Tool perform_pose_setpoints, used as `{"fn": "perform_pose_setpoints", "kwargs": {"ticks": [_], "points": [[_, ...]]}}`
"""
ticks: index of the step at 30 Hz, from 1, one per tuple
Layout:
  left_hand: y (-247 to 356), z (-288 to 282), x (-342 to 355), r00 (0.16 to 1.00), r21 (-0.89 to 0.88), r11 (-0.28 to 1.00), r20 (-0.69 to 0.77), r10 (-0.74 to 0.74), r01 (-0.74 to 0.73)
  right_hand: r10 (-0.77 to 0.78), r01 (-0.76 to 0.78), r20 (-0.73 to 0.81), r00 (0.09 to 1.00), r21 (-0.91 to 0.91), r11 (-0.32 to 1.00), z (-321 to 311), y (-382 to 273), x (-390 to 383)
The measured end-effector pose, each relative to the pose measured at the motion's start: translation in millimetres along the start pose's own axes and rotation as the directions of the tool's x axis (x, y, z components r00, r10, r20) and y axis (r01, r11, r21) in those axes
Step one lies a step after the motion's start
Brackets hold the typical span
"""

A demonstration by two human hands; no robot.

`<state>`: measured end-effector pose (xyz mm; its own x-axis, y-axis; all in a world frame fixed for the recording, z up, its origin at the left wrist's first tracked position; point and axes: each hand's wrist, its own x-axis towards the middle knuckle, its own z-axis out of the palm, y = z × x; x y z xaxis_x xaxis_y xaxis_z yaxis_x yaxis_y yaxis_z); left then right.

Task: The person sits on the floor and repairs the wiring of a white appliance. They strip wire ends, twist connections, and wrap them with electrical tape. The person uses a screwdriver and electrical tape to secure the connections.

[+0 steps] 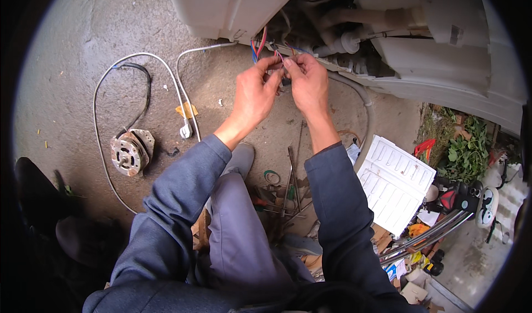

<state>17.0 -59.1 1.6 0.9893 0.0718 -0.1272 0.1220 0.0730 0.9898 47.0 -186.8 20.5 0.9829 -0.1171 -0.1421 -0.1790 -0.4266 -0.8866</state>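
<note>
My left hand (252, 97) and my right hand (311, 88) meet at the lower edge of a white appliance housing (233, 5). Both are closed, with thumbs and fingertips pinching thin electrical wires (279, 56) between them. Red and blue wires (256, 48) come out of the housing just beyond my left fingers. The exact point where the wires meet is partly hidden by my fingertips. Inside the open housing, right of my hands, are a pale round fitting (349, 42) and a pipe (382, 18).
On the wet concrete at left lie a round metal motor (130, 155) and a grey power cord with a white plug (186, 130). A grey hose (364, 94) curves by my right wrist. Screwdrivers (289, 171), a white slotted panel (394, 185) and assorted clutter (426, 238) lie nearer and right.
</note>
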Motion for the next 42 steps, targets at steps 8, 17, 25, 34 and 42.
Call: {"fn": "perform_pose_setpoints", "kwargs": {"ticks": [8, 17, 25, 34, 42], "points": [[-6.5, -16.0, 10.6, 0.933, -0.460, 0.813, 0.219, -0.286, 0.357, -0.317, 0.325, 0.072, 0.946, -0.263, 0.908, -6.9, -7.5, 3.3], [-3.5, -31.4, 10.0, 0.967, -0.140, 0.969, 0.186, -0.174, 0.201, -0.041, 0.074, 0.105, 0.994, -0.337, 0.939, 1.4, -12.3, 6.8], [0.2, -33.8, 18.7, 0.986, 0.142, 0.987, 0.133, -0.096, 0.077, 0.249, -0.242, 0.113, 0.962, -0.072, 0.968, -32.6, 26.2, -41.0], [-20.3, -41.6, 26.8, 0.969, -0.172, 0.955, 0.097, -0.229, 0.243, 0.350, -0.026, 0.307, 0.885, -0.719, 0.695, -47.6, 150.6, -219.7], [-21.5, -45.0, 15.2, 0.920, -0.315, 0.875, 0.266, -0.289, 0.367, 0.321, 0.115, 0.375, 0.869, -0.786, 0.608, -25.8, 160.3, -234.3]]}}
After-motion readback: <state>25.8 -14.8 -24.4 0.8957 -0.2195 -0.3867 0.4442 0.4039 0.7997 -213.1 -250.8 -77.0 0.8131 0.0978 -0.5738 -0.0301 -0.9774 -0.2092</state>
